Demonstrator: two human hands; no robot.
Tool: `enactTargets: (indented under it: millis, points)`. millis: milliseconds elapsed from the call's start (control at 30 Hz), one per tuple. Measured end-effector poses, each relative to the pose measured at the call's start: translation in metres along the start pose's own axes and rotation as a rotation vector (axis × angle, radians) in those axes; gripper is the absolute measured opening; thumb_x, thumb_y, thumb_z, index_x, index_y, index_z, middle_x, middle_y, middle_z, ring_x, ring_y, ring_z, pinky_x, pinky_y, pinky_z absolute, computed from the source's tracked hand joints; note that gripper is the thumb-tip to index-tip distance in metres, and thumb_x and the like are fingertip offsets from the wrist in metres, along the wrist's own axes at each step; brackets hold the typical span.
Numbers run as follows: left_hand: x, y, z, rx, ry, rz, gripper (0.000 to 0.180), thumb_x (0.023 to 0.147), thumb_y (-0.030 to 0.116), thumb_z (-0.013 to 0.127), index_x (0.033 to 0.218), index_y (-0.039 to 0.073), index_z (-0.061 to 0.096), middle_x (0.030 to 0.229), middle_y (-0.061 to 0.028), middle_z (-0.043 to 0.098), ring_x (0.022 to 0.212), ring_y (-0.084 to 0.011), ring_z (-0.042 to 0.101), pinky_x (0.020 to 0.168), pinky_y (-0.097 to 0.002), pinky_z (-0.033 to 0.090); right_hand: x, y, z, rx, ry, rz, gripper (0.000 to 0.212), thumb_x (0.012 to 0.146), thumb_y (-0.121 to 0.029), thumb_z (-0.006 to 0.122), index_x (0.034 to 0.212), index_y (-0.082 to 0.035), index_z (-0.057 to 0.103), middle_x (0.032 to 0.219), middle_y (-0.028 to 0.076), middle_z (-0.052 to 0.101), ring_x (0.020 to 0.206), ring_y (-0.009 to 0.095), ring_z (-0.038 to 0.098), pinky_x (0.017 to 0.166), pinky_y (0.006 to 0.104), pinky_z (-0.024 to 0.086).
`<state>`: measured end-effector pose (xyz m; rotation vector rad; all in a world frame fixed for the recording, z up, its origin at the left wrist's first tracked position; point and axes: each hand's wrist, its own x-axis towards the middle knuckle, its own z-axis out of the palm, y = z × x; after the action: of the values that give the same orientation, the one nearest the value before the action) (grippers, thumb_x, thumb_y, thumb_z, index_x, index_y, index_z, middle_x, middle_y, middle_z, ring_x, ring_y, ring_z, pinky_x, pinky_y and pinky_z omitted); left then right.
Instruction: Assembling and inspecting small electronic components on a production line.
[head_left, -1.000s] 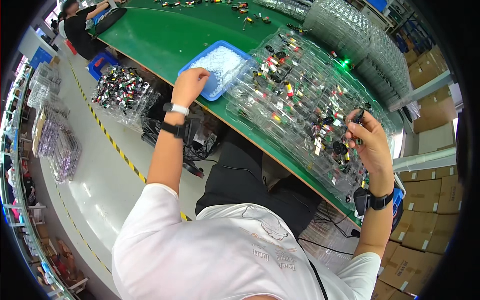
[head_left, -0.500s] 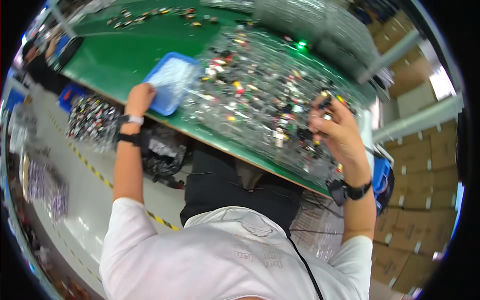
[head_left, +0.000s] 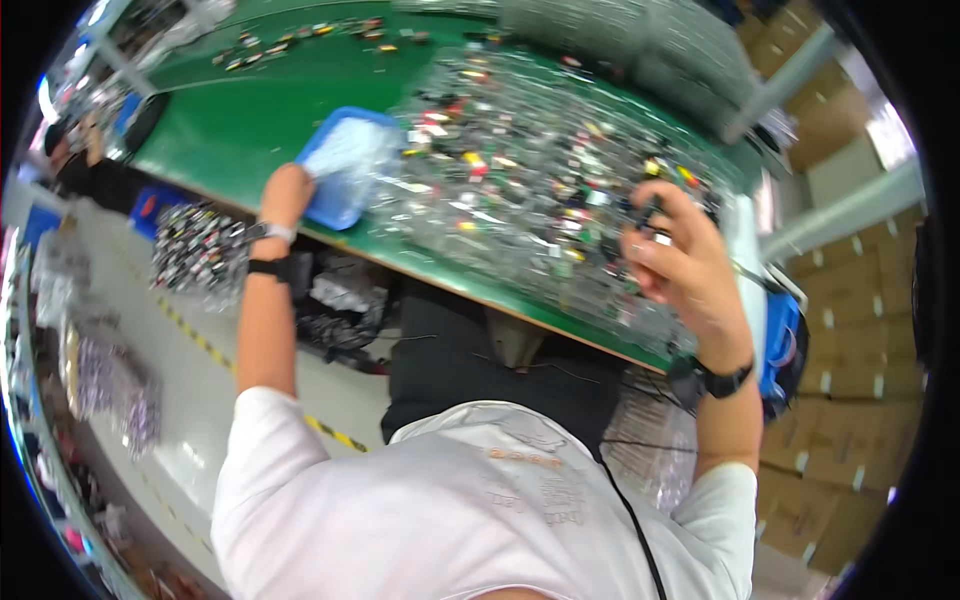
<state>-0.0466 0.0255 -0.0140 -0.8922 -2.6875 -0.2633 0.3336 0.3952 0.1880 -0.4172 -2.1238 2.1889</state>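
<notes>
My left hand point(head_left: 287, 196) is closed at the near left edge of a shallow blue tray point(head_left: 345, 213). Clear plastic bags point(head_left: 350, 150) lie in the tray. My right hand point(head_left: 688, 245), above the right end of a wide spread of small parts, pinches a small dark part point(head_left: 650, 212) between thumb and fingers. Motion blurs this part, so its kind does not show. Below it, many small black, red, yellow and silver parts point(head_left: 475, 165) lie in clear plastic bags across the green table point(head_left: 225, 120).
Rolled clear plastic wrap point(head_left: 620, 50) stands along the table's back. Loose parts point(head_left: 290, 40) lie at the far left. A bag of small parts point(head_left: 200, 245) sits beside the table, and another person point(head_left: 90, 170) is beyond it. Cardboard boxes point(head_left: 860, 340) are stacked at right.
The whole view has shifted slightly. My right hand has turned a little, still pinching the small part, and my left hand stays at the tray. A green light at the back no longer shows.
</notes>
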Motion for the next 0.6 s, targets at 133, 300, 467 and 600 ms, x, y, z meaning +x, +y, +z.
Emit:
enactTargets:
  millis: [133,300,467,600]
  points:
    - [0.005,0.008,-0.006,-0.255,-0.026,-0.051,0.015,0.078,0.014,0.066,0.079,0.0,0.067,0.079,-0.019,0.067,0.075,-0.0345,0.066,0.069,-0.0412,0.052,-0.009,0.004,-0.009,0.054,0.031,-0.021,0.042,0.082,-0.008,0.064,0.12,-0.007,0.045,0.081,0.004,0.054,0.06,0.007,0.05,0.042,0.0177,0.034]
    - [-0.009,0.001,-0.033,-0.383,-0.034,-0.13,0.014,0.079,0.013,0.067,0.082,0.0,0.067,0.083,-0.0163,0.07,0.076,-0.0306,0.068,0.07,-0.0383,0.053,-0.005,0.01,-0.008,0.075,0.055,-0.026,0.04,0.081,-0.004,0.063,0.117,-0.006,0.046,0.083,0.005,0.055,0.062,0.008,0.053,0.042,0.0183,0.036]
    - [-0.008,0.009,-0.03,-0.308,-0.071,-0.053,0.012,0.08,0.011,0.066,0.085,0.001,0.068,0.084,-0.0144,0.069,0.077,-0.0291,0.067,0.071,-0.0383,0.053,-0.003,0.018,-0.004,0.017,0.071,-0.018,0.045,0.081,-0.012,0.065,0.121,-0.007,0.045,0.078,0.003,0.052,0.063,0.007,0.05,0.042,0.0169,0.034]
    - [-0.002,0.019,-0.023,-0.238,-0.045,0.038,0.012,0.08,0.013,0.066,0.086,0.003,0.068,0.085,-0.0145,0.068,0.081,-0.0303,0.066,0.073,-0.0395,0.052,-0.004,0.017,-0.006,0.105,-0.013,0.0,0.04,0.081,-0.003,0.065,0.116,-0.006,0.046,0.085,0.005,0.055,0.064,0.008,0.055,0.044,0.0185,0.038]
